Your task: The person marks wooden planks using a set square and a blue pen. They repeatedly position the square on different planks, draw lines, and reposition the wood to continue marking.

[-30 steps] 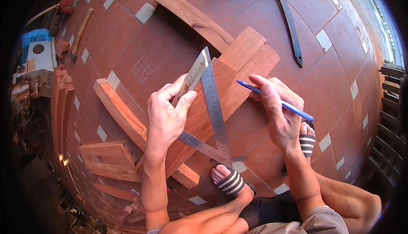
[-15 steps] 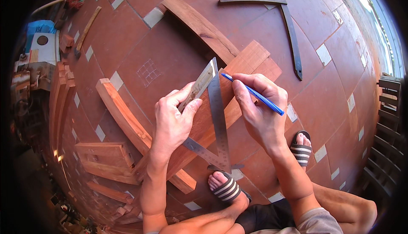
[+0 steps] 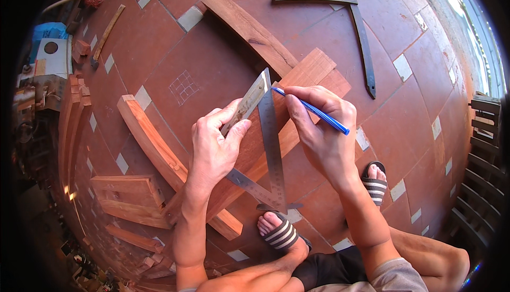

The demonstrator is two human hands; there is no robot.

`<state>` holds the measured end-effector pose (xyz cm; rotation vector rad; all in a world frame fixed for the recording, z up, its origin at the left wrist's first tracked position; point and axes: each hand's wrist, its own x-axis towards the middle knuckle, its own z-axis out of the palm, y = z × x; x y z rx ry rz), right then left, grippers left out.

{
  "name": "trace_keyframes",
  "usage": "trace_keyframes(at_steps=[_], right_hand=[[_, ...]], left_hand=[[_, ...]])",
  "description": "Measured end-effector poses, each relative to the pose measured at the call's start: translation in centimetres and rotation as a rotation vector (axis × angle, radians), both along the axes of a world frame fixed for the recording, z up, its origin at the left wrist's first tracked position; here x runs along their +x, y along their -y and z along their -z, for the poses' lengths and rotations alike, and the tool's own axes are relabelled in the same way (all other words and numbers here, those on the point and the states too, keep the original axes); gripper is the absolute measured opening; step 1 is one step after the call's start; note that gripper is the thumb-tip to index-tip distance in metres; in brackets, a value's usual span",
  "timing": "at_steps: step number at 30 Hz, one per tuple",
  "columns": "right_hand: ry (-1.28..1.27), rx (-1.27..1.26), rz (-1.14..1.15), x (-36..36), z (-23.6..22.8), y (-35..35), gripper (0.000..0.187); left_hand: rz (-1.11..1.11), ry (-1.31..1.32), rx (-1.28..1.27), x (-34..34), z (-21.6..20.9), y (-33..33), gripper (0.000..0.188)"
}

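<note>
the left hand (image 3: pixel 215 146) pins a steel triangular square (image 3: pixel 265 148) flat on a reddish wooden plank (image 3: pixel 303 77); the right hand (image 3: pixel 321 132) grips a blue pen (image 3: pixel 313 111). its tip touches the square's top corner.

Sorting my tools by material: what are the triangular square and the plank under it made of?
The triangular square looks like bare steel: grey, dully shiny, thin flat blades. The plank looks like unfinished reddish hardwood: matte, with visible grain and sawn ends.
</note>
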<state>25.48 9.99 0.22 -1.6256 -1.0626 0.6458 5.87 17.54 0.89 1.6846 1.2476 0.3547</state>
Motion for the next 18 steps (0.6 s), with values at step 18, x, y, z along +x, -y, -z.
trace_keyframes(at_steps=[18], right_hand=[[0.055,-0.221,-0.225,0.1,-3.1,4.8,0.012]], left_hand=[[-0.032,0.017,0.094,-0.4,1.3,0.3,0.040]])
